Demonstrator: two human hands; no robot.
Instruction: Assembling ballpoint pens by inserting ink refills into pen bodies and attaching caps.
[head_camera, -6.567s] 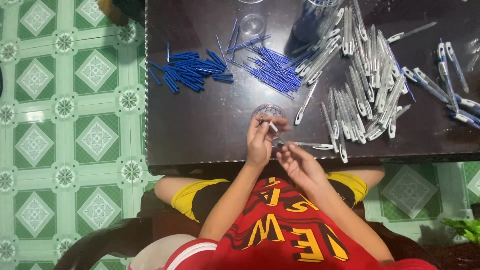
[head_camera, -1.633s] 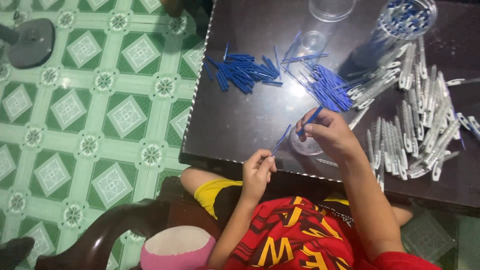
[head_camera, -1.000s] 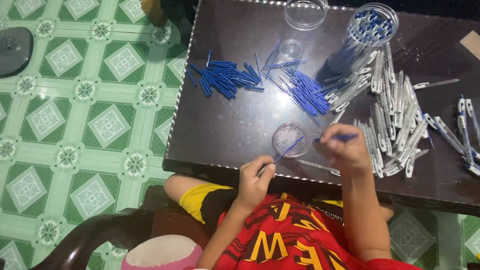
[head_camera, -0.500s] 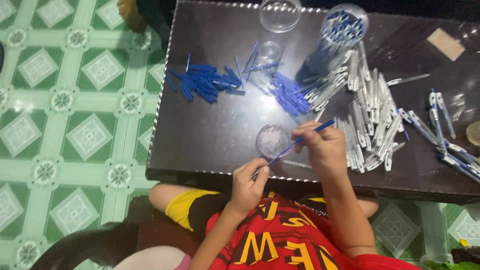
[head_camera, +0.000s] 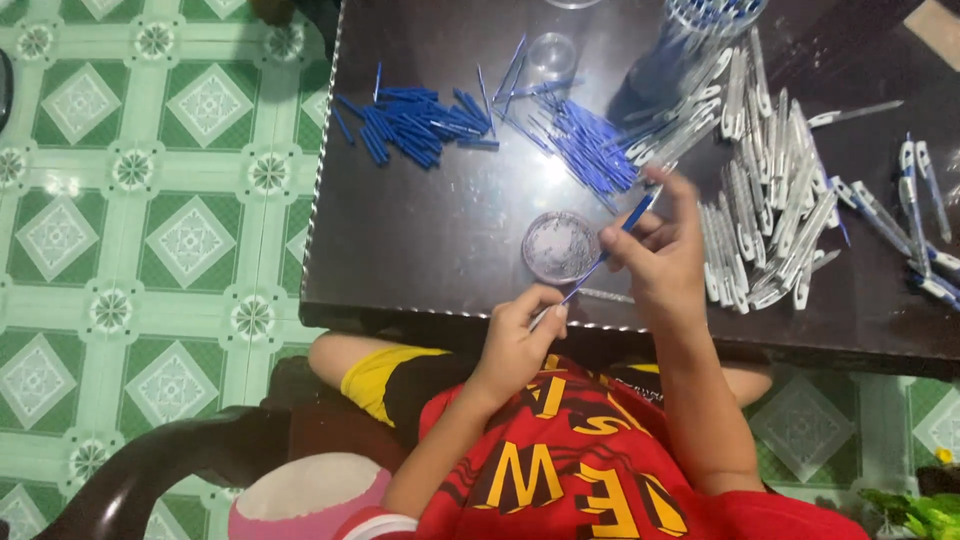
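Since half a second ago the right hand (head_camera: 655, 250) has lifted slightly and tipped the blue pen refill (head_camera: 610, 243) steeper, while the left hand (head_camera: 520, 335) has stayed at the table's near edge.

Head view: both hands meet over the front of the dark table (head_camera: 420, 250). The right hand's fingers are pinched together on the upper, blue part of the refill; the left hand's thumb and forefinger are closed on its thin lower tip. The refill slants between them, passing over the right rim of a small round clear dish (head_camera: 558, 247) that sits just in front of the hands. Whether it touches the dish cannot be told.

Behind the dish lies a loose heap of thin blue refills (head_camera: 590, 150), and to its left a pile of short blue caps (head_camera: 410, 125). A clear cup (head_camera: 552, 55) stands between those two piles. To the right spreads a wide scatter of white pen barrels (head_camera: 770, 200), close beside the right hand. A tall clear jar (head_camera: 700, 25) stands at the far edge. Green patterned floor tiles (head_camera: 150, 200) fill the left side.
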